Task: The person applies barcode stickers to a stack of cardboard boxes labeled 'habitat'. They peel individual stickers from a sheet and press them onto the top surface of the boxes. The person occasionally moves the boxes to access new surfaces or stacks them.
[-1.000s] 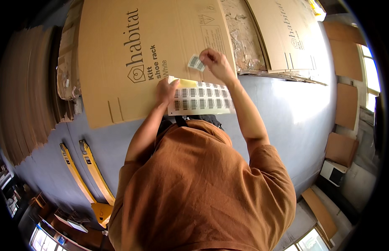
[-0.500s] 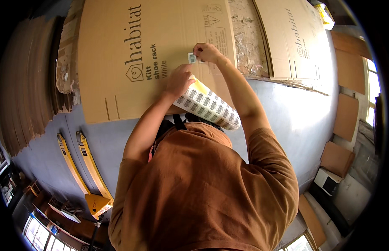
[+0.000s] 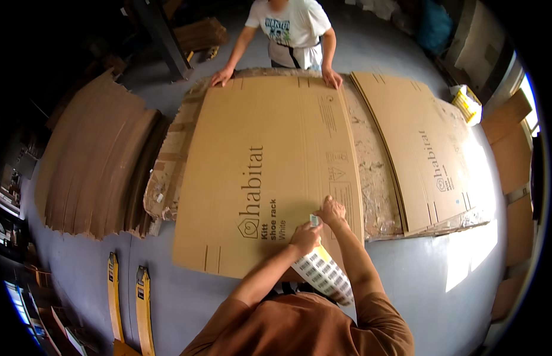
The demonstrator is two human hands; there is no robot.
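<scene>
A large flat brown cardboard carton (image 3: 228, 172) with dark printing lies in front of me. My left hand (image 3: 305, 238) is closed on the upper end of a curled sheet of barcode labels (image 3: 324, 274), which hangs over the carton's near edge; a yellowish patch of backing shows near my fingers. A small white label (image 3: 314, 220) lies on the carton just beyond my left fingertips. Right beside that label, my right hand (image 3: 333, 212) rests on the cardboard with fingers bunched together; anything pinched in them is hidden.
Across the carton stands a person in a white shirt (image 3: 297, 35), both hands on its far edge. Flat cartons (image 3: 415, 154) are stacked to the right and brown cardboard sheets (image 3: 92, 160) to the left. Yellow pallet-jack forks (image 3: 144, 311) lie on the floor at lower left.
My view has tilted up, bringing the far edge and the other person into sight. The label sheet stays in my left hand. My right hand remains beside the small label, its fingers shifted slightly.
</scene>
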